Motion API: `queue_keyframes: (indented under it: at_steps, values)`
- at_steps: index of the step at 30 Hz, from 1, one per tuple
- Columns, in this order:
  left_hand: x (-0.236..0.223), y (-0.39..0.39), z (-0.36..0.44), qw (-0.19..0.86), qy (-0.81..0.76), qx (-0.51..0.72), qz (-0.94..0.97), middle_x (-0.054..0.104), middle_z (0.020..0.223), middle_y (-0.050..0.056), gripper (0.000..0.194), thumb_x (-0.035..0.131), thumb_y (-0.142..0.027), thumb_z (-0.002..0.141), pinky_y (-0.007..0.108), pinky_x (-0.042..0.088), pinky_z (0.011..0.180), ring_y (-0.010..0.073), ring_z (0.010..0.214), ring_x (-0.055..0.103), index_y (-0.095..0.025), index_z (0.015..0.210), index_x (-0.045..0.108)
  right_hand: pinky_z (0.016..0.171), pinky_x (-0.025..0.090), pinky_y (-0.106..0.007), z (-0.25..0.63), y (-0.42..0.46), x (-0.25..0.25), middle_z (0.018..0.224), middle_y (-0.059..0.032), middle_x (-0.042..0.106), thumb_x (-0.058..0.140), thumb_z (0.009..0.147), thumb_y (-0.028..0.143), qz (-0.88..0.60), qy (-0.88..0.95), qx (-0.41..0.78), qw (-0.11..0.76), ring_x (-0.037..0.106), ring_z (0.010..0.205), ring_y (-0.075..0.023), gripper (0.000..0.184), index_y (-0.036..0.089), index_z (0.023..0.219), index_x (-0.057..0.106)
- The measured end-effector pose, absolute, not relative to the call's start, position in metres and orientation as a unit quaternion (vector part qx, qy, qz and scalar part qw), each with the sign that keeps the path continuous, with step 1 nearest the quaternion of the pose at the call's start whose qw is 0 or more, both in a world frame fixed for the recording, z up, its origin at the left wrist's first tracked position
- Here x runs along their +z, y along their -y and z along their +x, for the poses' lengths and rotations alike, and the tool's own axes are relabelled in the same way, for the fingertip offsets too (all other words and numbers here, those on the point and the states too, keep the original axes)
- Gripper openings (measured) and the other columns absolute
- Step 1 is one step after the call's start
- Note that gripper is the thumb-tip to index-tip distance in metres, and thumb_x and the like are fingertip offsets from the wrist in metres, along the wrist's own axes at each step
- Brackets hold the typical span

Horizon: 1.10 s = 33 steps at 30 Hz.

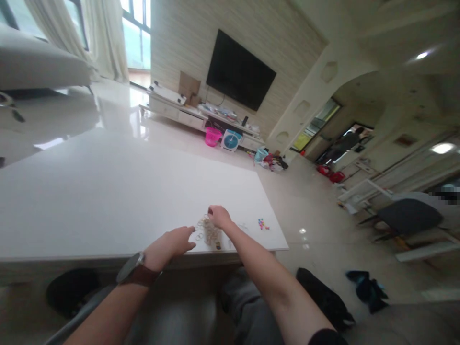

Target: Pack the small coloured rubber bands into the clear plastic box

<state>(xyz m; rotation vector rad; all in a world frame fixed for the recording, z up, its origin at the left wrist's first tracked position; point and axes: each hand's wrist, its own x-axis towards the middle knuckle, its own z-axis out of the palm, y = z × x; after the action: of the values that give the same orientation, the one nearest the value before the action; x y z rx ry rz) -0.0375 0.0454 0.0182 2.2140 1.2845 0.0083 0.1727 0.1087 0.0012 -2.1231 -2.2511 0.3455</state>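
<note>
On the white table (143, 191), near its front edge, lies a beige, tangled-looking pile (212, 234) of small things with a dark piece at its near end. Several thin metal-looking rings (199, 236) lie just left of it. My left hand (179, 241), with a watch on its wrist, is beside the rings, thumb and fingers apart and nothing visible between them. At the far end of the pile, my right hand (218, 216) has its fingers pinched together over a ring-like thing; what exactly they hold is too small to tell.
Several small coloured pieces (263, 224) lie toward the table's right edge. Faint thin pieces (243, 227) sit between them and the pile. Beyond the table are a pink basket (212, 137), a box fan (231, 140) and a low cabinet (192, 120). A dark chair (409, 215) stands right.
</note>
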Motion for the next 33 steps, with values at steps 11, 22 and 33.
queue_keyframes:
  at_steps: [11,22,33]
  values:
    - [-0.013,-0.051,-0.007,0.25,-0.48,-0.003,0.841,0.066,0.133,0.018,0.045,0.057,-0.016,0.087,0.036,0.044,0.11,0.0279,0.125,0.062,-0.01,0.132,0.063,0.079,0.048,-0.023,0.246,-0.021,0.011,0.1,-0.0036,0.077,0.062,0.085,0.016,-0.716,0.674,0.163,0.078,0.068,0.089,-0.0149,0.018,0.02,0.098,0.073]
    - [-0.044,-0.042,0.005,0.247,-0.559,0.027,0.791,0.064,0.117,0.016,0.041,0.061,-0.015,0.082,0.035,0.045,0.1,0.0264,0.114,0.059,-0.012,0.122,0.056,0.071,0.048,-0.026,0.239,-0.031,-0.036,0.094,-0.0112,0.077,0.076,0.071,0.01,-0.702,0.67,0.237,-0.041,0.071,0.086,-0.0216,0.019,0.017,0.088,0.075]
    - [-0.063,-0.041,0.018,0.36,-0.511,0.164,0.763,0.063,0.129,0.013,0.053,0.059,-0.006,0.077,0.035,0.047,0.108,0.0216,0.121,0.061,-0.015,0.129,0.054,0.081,0.046,-0.028,0.208,-0.04,-0.044,0.101,-0.011,0.074,0.059,0.092,0.02,-0.693,0.691,0.205,0.026,0.067,0.094,-0.0204,0.016,0.02,0.097,0.074]
